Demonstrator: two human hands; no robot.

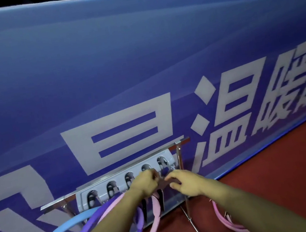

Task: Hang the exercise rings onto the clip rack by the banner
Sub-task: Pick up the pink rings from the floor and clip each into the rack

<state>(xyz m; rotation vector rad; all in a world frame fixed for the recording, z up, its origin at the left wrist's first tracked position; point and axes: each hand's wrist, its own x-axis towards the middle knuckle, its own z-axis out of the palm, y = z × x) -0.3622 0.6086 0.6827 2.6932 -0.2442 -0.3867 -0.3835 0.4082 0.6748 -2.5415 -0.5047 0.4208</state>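
A grey clip rack [107,190] with several clips sits on a metal stand in front of the blue banner [140,67]. A blue ring [65,228], a purple ring [87,226] and a pink ring [110,208] hang from its left clips. My left hand [145,183] is closed at the fourth clip, on top of another pink ring [155,211] that hangs below it. A second purple ring [140,224] hangs beside that one. My right hand [184,182] hovers under the rightmost clip [162,162], fingers apart, holding nothing.
More pink rings [231,221] lie on the red floor [284,155] at the lower right, partly hidden by my right forearm. The stand's thin metal leg [192,224] slants down between my arms. The banner runs along the whole back.
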